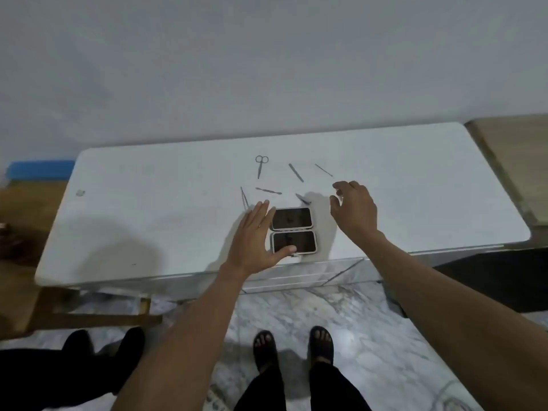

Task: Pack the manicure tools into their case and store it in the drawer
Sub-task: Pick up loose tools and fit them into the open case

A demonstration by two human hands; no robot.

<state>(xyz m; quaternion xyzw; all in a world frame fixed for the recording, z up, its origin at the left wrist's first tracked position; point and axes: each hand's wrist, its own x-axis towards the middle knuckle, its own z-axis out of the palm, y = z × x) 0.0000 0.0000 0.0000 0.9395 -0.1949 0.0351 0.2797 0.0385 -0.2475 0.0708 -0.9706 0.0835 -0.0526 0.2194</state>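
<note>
A small manicure case (293,230) lies open on the white table (148,209), two dark halves with pale rims. My left hand (255,235) lies flat against its left side, thumb on the near half. My right hand (354,207) hovers to the right of the case, fingers loosely curved, holding nothing. Several metal tools lie beyond the case: scissors (261,166), a file (296,172), a thin pick (323,170), a cuticle pusher (268,190), tweezers (244,197) and a clipper (303,198).
A clear drawer unit (299,277) sits under the table's front edge below the case. A wooden surface (510,155) adjoins the table at right, a wooden frame (89,310) stands at lower left. Another person's dark legs (74,369) are at the left.
</note>
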